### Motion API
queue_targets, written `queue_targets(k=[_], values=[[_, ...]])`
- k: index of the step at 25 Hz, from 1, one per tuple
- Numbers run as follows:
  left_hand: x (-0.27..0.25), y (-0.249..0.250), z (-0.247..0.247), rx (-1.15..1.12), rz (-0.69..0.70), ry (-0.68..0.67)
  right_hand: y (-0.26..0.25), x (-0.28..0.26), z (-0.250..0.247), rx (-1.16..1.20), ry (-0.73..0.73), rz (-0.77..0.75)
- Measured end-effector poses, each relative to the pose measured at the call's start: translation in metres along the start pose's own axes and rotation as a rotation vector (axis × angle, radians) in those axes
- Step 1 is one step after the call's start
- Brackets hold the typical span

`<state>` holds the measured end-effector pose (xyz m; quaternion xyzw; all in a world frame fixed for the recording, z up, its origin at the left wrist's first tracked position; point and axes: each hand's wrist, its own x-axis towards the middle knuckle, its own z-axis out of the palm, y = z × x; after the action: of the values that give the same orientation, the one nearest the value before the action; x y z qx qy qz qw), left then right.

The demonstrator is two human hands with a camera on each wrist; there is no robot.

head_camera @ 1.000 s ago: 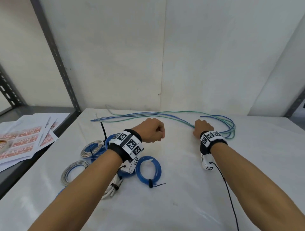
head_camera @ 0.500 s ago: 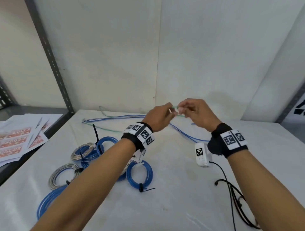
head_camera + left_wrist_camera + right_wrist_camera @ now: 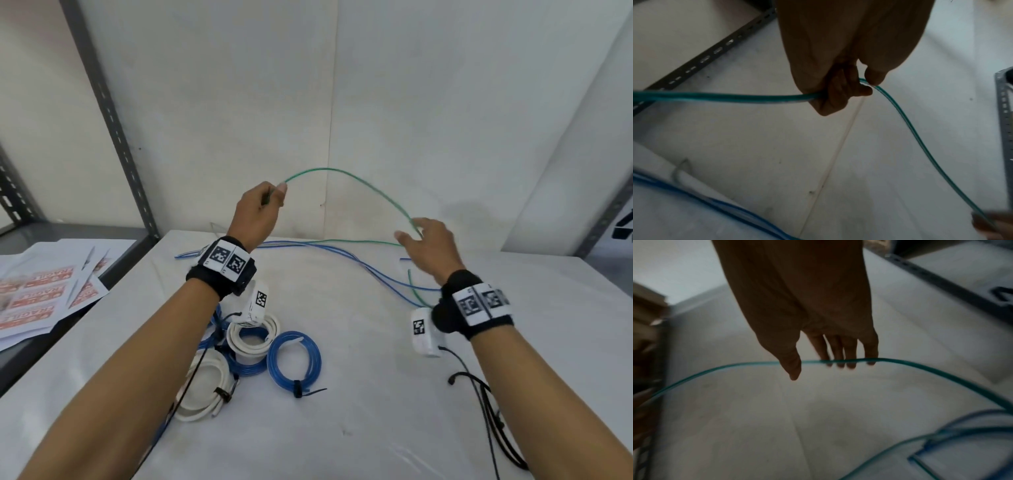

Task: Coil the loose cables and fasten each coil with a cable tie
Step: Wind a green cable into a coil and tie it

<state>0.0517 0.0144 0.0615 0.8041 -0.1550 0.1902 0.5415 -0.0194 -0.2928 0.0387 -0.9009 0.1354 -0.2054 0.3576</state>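
green cable (image 3: 359,186) now lifted in a high arc above the table (image 3: 376,428), strung between both hands; half a second ago the hands were close together pinching it near one spot, now they are spread well apart, so a length has been drawn out, likely the first loop being measured. left hand (image 3: 257,214) raised, fingers clenched round the cable with thumb pressing it, clear in the left wrist view (image 3: 838,91). right hand (image 3: 428,246) lower and to the right, fingers (image 3: 838,352) straight and relaxed, cable just running across the fingertips, thumb not closing on it, so released there, more guiding than gripping. rest of the green cable trails down onto the table behind the right wrist and lies among the loose blue cables (image 3: 342,255), still uncoiled. near the left forearm, finished work: blue coil (image 3: 294,359) with a black tie, white coils (image 3: 253,337) beside it, touching. printed sheets (image 3: 44,294) on the side shelf, not involved. judgement: several coils done, green one only starting, blue ones left; next needs the right hand to bring the slack back to the left to close a loop
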Motion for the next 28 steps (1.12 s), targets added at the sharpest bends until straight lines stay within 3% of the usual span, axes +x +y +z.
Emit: queue_targets(k=[1, 3, 4, 5, 7, 8, 9, 11, 14, 17, 18, 19, 21, 24, 28], values=[[-0.002, 0.008, 0.003, -0.11, -0.01, 0.018, -0.015, -0.012, 0.008, -0.092, 0.056, -0.087], [-0.003, 0.026, 0.008, -0.317, -0.037, 0.114, -0.051, -0.043, 0.022, -0.013, 0.326, -0.359], [-0.002, 0.037, 0.008, -0.416, -0.053, 0.177, -0.064, -0.056, 0.031, 0.076, 0.371, -0.496], [0.001, 0.048, 0.008, -0.502, -0.07, 0.224, -0.074, -0.069, 0.039, 0.155, 0.255, -0.559], [0.004, 0.065, 0.006, -0.645, -0.108, 0.261, -0.087, -0.089, 0.049, 0.205, -0.216, -0.447], [0.004, 0.071, 0.006, -0.704, -0.131, 0.264, -0.087, -0.093, 0.056, 0.16, -0.39, -0.375], [0.002, 0.075, 0.007, -0.751, -0.15, 0.266, -0.086, -0.094, 0.061, 0.1, -0.46, -0.347], [-0.003, 0.077, 0.007, -0.816, -0.169, 0.272, -0.083, -0.09, 0.067, 0.063, -0.399, -0.316], [-0.009, 0.072, 0.003, -0.825, -0.196, 0.29, -0.079, -0.085, 0.061, 0.283, -0.263, -0.161], [-0.013, 0.068, 0.0, -0.871, -0.232, 0.346, -0.074, -0.089, 0.054, 0.377, -0.453, 0.038], [-0.014, 0.068, 0.001, -0.871, -0.241, 0.352, -0.071, -0.091, 0.056, 0.357, -0.475, 0.036], [-0.017, 0.067, 0.002, -0.829, -0.25, 0.352, -0.067, -0.092, 0.059, 0.318, -0.427, -0.015], [-0.021, 0.06, 0.002, -0.644, -0.238, 0.349, -0.065, -0.087, 0.061, 0.275, -0.165, -0.152], [-0.031, 0.048, 0.007, -0.503, -0.239, 0.262, -0.072, -0.078, 0.049, 0.44, 0.202, -0.274], [-0.051, 0.048, 0.019, -0.629, -0.306, 0.048, -0.085, -0.073, 0.039, 0.634, 0.252, -0.247]])
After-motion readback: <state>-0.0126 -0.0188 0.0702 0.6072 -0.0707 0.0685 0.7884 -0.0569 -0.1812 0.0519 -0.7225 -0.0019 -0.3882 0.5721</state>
